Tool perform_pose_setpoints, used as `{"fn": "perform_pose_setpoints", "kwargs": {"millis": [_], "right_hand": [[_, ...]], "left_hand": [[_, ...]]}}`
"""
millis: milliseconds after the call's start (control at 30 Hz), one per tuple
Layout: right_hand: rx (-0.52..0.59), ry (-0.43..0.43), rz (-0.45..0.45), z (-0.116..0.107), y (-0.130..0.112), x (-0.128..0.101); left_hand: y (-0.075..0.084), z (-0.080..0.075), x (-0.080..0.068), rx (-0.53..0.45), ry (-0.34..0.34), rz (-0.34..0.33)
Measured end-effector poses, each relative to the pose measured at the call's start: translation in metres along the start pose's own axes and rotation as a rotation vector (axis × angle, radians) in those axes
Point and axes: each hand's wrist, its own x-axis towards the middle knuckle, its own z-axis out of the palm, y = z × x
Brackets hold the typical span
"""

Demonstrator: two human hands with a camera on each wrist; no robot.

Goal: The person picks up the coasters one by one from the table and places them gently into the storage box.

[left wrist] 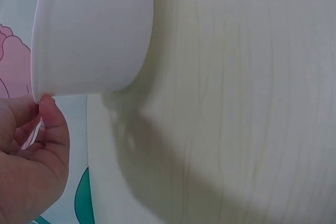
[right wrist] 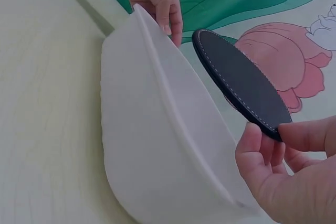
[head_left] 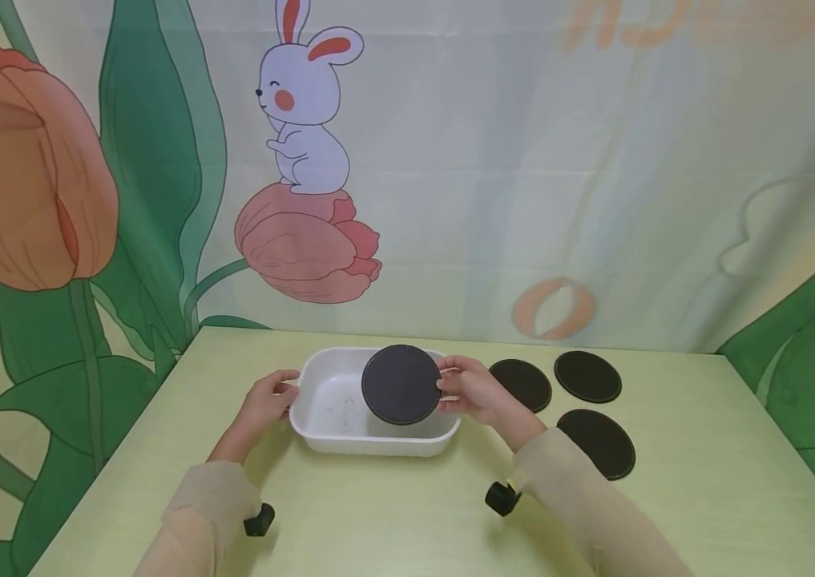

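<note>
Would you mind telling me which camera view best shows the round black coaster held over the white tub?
The head view: the round black coaster shows its whole face above the white plastic tub, pinched by the right hand. The right wrist view shows it edge-on with pale stitching. The left wrist view misses it.

L hand: you're curling fingers in a grip. R hand: you're pinching, thumb opposing fingertips; both forearms extending fwd.
</note>
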Motion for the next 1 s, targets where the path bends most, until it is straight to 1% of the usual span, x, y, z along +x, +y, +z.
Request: {"fn": "perform_pose_setpoints", "kwargs": {"millis": [200, 333, 467, 633, 1000], "right_hand": [[0.027, 0.056, 0.036, 0.02, 0.013, 0.019], [0.022, 0.089, 0.051, 0.031, 0.024, 0.03], [0.002, 0.142, 0.064, 0.039, 0.034, 0.039], [-0.003, 0.193, 0.1, 0.046, 0.044, 0.05], [-0.049, 0.227, 0.138, 0.054, 0.047, 0.058]], "left_hand": [[-0.003, 0.001, 0.004, -0.023, -0.004, 0.008], [-0.003, 0.001, 0.005, -0.033, -0.001, -0.005], [-0.002, 0.002, 0.005, -0.037, 0.005, -0.022], [-0.003, 0.003, 0.005, -0.045, 0.01, -0.025], [-0.004, 0.003, 0.005, -0.041, 0.014, -0.033]]}}
